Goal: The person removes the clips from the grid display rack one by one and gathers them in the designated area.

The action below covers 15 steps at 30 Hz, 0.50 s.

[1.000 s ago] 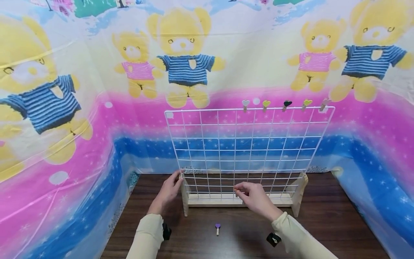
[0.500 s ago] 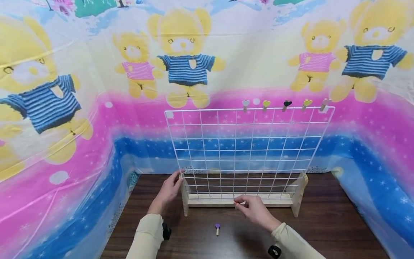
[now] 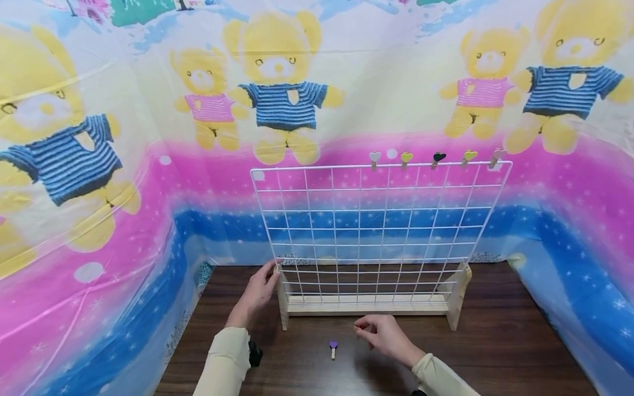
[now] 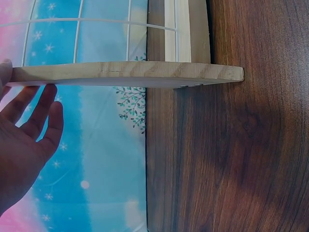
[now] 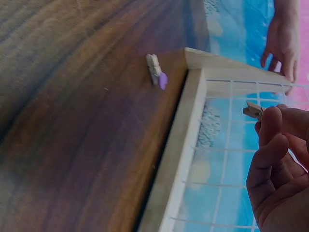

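Note:
My right hand (image 3: 386,338) pinches a small wooden clothespin (image 5: 252,110) over the table, in front of the rack; a speck of orange shows at its fingertips in the head view. Left of it on the table lies a clothespin with a purple heart (image 3: 333,350). The white wire grid rack (image 3: 317,167) stands upright in a wooden base. Its left wooden upright (image 4: 145,69) is held near the top by my left hand (image 3: 255,294), thumb on one side and fingers on the other. Several heart clothespins, including a dark one (image 3: 438,158), sit along the rack's top right edge.
The rack's wooden crossbar (image 3: 366,309) runs low between the two uprights, and the right upright (image 3: 459,297) stands opposite. Behind and on both sides hangs a bear-print cloth (image 3: 386,99). Dark wood tabletop (image 3: 223,308) lies under everything.
My right hand has drawn down and toward me, away from the grid's lower part, with the clothespin still in its fingertips. The left hand has stayed at the upright.

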Each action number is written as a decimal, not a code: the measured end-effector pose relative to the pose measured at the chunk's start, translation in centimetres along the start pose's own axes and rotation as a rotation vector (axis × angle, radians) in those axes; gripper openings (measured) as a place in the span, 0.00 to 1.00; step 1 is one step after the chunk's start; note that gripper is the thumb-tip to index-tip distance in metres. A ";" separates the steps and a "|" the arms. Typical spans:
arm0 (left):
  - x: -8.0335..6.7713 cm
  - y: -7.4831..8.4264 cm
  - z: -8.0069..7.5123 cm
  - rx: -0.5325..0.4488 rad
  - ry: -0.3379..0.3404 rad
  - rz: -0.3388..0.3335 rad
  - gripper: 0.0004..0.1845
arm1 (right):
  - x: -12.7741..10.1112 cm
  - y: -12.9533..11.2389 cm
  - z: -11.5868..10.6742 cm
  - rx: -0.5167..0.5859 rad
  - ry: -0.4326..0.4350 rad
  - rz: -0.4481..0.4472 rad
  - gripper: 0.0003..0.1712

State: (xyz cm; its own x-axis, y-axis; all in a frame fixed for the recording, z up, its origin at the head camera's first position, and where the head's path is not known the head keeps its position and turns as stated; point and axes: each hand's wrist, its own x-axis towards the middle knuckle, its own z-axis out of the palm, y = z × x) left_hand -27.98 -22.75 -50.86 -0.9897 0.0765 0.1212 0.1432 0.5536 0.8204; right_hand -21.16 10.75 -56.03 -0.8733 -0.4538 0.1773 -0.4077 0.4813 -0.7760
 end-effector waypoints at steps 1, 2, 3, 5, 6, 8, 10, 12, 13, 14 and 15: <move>0.0 0.0 0.0 -0.001 0.000 -0.005 0.20 | -0.1 0.1 0.2 -0.008 -0.002 -0.002 0.06; 0.0 0.0 0.0 -0.001 -0.001 -0.006 0.20 | -0.2 0.2 0.5 -0.012 -0.004 -0.004 0.06; 0.0 0.0 0.0 -0.001 -0.002 -0.008 0.20 | -0.3 0.3 0.7 -0.014 -0.004 -0.009 0.06; 0.0 0.0 0.0 -0.002 -0.004 -0.012 0.20 | -0.5 0.6 1.2 -0.017 -0.003 -0.016 0.05; 0.1 0.0 0.0 -0.003 -0.005 -0.013 0.20 | -0.6 0.8 1.5 -0.020 0.000 -0.019 0.05; 0.0 0.1 0.0 -0.006 -0.006 -0.014 0.20 | -0.8 1.1 2.0 -0.020 0.007 -0.025 0.05; 0.0 0.1 0.0 -0.008 -0.007 -0.018 0.20 | -0.9 1.4 2.4 -0.012 0.010 -0.025 0.05; 0.0 0.0 0.0 -0.006 -0.009 -0.020 0.21 | -1.0 1.6 2.8 0.004 0.005 -0.023 0.06; -0.1 0.0 0.0 -0.005 -0.009 -0.021 0.21 | -1.1 1.7 2.9 0.008 -0.001 -0.016 0.06; -0.1 0.0 0.0 -0.003 -0.008 -0.022 0.21 | -1.1 1.7 3.0 0.016 -0.011 -0.009 0.06; -0.1 0.0 0.0 -0.002 -0.007 -0.020 0.20 | -1.1 1.7 3.1 0.023 -0.023 0.000 0.06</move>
State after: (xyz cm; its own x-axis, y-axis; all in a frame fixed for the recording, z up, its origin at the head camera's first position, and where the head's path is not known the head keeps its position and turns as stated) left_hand -27.91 -22.79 -50.85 -0.9924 0.0712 0.1007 0.1233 0.5537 0.8235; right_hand -20.05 9.80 -59.45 -0.8667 -0.4712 0.1636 -0.4013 0.4641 -0.7897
